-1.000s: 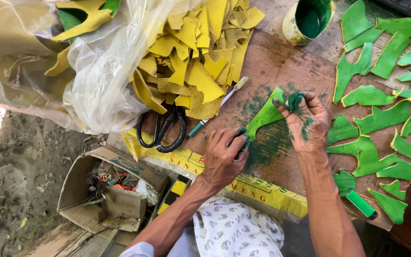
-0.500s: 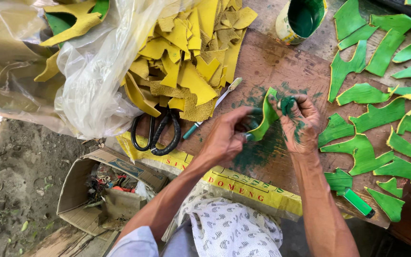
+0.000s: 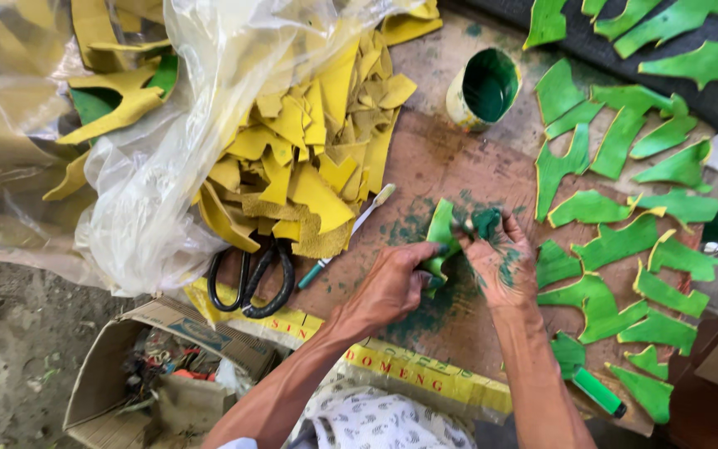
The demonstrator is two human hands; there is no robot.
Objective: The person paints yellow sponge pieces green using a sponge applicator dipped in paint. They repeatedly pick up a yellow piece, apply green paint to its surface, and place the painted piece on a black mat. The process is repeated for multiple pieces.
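My left hand (image 3: 392, 287) pinches the lower end of a green-painted leather piece (image 3: 440, 233) and holds it against the brown board (image 3: 434, 158). My right hand (image 3: 500, 258), smeared with green paint, presses a small dark green dauber (image 3: 484, 223) against the upper part of the same piece. Green paint stains the board under both hands. A toothbrush with a teal handle (image 3: 351, 237) lies just left of my left hand.
A heap of yellow leather scraps (image 3: 309, 158) spills from a clear plastic bag (image 3: 151, 208). Black scissors (image 3: 251, 283) lie at its foot. A tin of green paint (image 3: 479, 87) stands behind. Several painted green pieces (image 3: 617, 241) dry at the right. An open cardboard box (image 3: 143, 374) sits below left.
My left hand moved up from the board's near edge and took hold of the green piece's lower end. The right hand stayed on the piece, working paint into it.
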